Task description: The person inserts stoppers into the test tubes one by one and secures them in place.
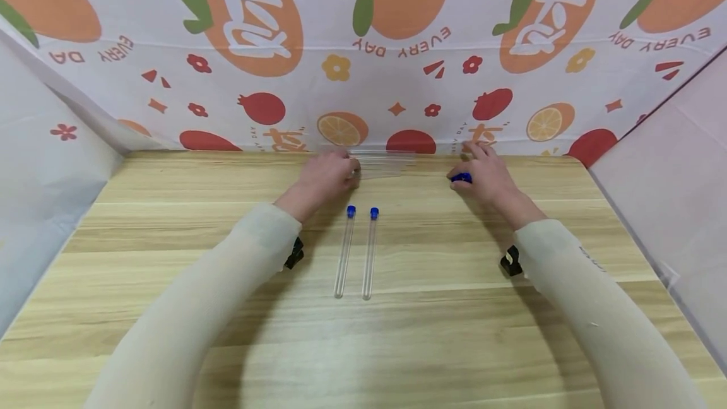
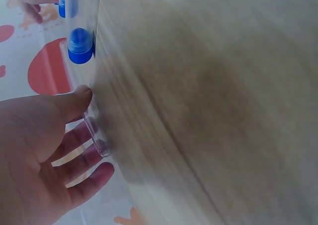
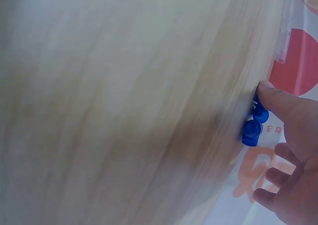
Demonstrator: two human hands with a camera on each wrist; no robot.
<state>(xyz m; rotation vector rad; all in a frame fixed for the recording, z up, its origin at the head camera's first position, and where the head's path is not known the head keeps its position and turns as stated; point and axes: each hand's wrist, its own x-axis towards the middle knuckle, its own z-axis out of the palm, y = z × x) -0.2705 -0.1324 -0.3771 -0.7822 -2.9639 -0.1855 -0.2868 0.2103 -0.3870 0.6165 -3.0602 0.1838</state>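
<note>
Several clear test tubes (image 1: 383,160) lie side by side at the table's far edge. At their left end is my left hand (image 1: 326,175), its thumb and curled fingers round the rounded end of a tube (image 2: 103,148) in the left wrist view. On the right, my right hand (image 1: 485,172) is over a small group of blue caps (image 1: 461,177). One fingertip touches a cap (image 3: 252,129) group's upper end in the right wrist view; the other fingers stand apart from it. Two capped tubes (image 1: 345,254) (image 1: 370,254) lie parallel between my forearms.
The wooden table (image 1: 443,333) ends at a white fruit-print cloth (image 1: 352,93) hanging behind it. White cloth panels flank both sides. Black wrist-worn devices (image 1: 294,253) (image 1: 511,262) show below the sleeves.
</note>
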